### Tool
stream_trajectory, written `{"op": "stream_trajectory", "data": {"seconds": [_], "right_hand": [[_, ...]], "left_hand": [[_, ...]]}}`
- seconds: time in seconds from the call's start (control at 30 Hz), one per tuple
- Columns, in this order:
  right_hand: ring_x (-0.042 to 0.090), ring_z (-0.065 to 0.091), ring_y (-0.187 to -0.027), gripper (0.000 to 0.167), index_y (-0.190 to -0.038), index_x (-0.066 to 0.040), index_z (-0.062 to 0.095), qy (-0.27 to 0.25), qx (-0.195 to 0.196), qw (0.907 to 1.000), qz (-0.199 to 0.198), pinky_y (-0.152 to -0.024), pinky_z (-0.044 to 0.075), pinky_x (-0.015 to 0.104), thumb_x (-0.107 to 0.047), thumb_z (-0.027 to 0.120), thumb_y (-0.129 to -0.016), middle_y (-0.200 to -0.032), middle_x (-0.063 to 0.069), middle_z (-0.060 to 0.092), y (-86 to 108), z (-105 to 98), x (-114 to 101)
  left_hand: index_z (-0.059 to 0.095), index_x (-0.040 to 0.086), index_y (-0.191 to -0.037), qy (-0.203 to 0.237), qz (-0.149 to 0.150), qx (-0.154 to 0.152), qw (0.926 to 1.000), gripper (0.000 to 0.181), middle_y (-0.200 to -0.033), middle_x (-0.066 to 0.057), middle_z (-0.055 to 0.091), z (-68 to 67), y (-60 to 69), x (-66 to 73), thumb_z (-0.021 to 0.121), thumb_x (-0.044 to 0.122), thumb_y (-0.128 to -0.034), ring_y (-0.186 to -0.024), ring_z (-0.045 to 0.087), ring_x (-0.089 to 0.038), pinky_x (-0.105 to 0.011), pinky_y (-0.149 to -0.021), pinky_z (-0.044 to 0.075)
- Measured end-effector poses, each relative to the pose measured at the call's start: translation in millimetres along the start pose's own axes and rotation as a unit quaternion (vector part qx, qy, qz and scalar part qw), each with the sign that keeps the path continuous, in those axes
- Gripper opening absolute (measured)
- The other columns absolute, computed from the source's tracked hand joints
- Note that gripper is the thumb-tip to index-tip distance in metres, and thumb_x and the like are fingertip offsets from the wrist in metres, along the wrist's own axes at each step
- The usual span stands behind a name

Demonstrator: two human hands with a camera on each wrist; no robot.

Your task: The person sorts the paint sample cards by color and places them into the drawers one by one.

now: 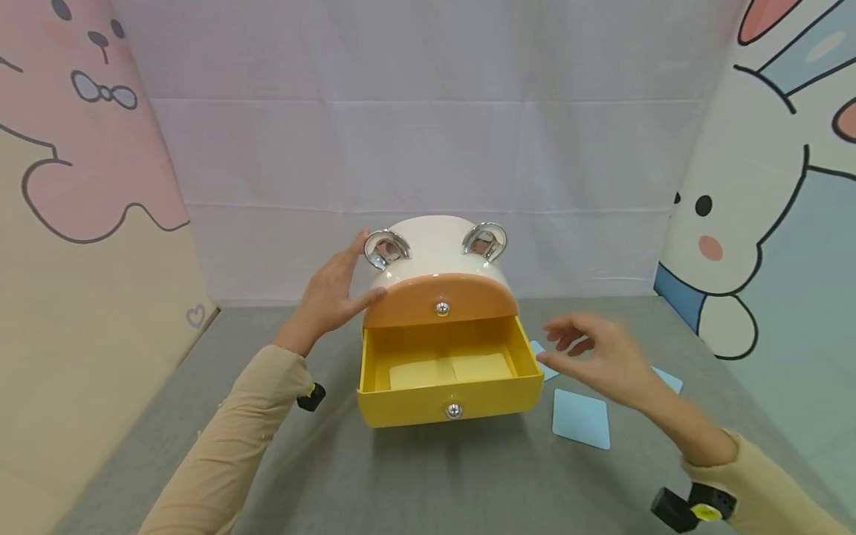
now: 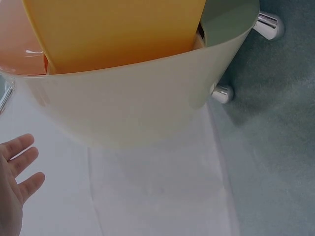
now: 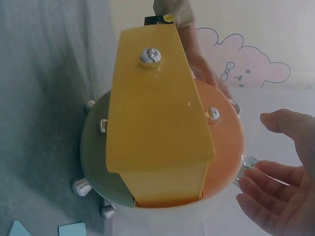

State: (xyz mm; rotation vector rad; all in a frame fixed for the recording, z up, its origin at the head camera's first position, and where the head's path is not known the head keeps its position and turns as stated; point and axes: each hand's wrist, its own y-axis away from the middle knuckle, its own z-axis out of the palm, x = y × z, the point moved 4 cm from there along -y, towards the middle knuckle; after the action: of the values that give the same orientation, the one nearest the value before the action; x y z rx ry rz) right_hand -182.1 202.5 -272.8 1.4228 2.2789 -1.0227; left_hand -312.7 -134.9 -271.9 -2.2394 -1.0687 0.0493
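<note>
A small white drawer cabinet (image 1: 435,241) with silver ears stands on the table. Its middle yellow drawer (image 1: 401,407) is pulled out, and two pale yellow cards (image 1: 421,374) lie flat inside. Above it the orange drawer (image 1: 408,306) is closed; a green drawer (image 3: 96,147) shows below in the right wrist view. My left hand (image 1: 328,293) rests against the cabinet's left side, fingers extended, thumb by the orange drawer's edge. To the right of the yellow drawer, my right hand (image 1: 602,360) hovers with loosely bent fingers and nothing in them.
On the grey table (image 1: 321,475), a light blue card (image 1: 580,418) lies right of the drawer. Another blue card (image 1: 545,361) is partly hidden by the drawer, and a third blue card (image 1: 669,380) sits behind the right wrist. A white cloth (image 1: 428,148) hangs behind the cabinet.
</note>
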Motion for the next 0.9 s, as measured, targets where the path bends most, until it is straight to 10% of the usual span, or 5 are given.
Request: {"op": "stream_trajectory", "data": {"seconds": [0.47,0.9], "right_hand": [[0.004,0.055,-0.063,0.031,-0.086,-0.010,0.060,-0.047,0.095,0.9892,-0.101,-0.053,0.047,0.018,-0.014,0.081,-0.064,-0.076,-0.006,0.062,40.3,68.9,-29.7],[0.002,0.056,-0.055,0.031,-0.085,-0.012,0.059,-0.037,0.135,0.9870,-0.080,-0.052,0.045,0.011,-0.019,0.082,-0.065,-0.074,-0.006,0.065,41.3,121.2,-36.8]], "left_hand": [[0.006,0.021,-0.148,0.001,-0.001,0.000,1.0000,0.091,-0.142,-0.010,0.035,-0.5,-0.5,2.2,0.037,0.073,-0.0791,-0.122,0.040,-0.034,-0.052,-0.094,0.037],[0.007,0.021,-0.148,0.002,-0.004,-0.002,1.0000,0.092,-0.142,-0.010,0.035,-1.7,0.2,3.9,0.034,0.075,-0.0780,-0.122,0.040,-0.034,-0.052,-0.094,0.037]]}}
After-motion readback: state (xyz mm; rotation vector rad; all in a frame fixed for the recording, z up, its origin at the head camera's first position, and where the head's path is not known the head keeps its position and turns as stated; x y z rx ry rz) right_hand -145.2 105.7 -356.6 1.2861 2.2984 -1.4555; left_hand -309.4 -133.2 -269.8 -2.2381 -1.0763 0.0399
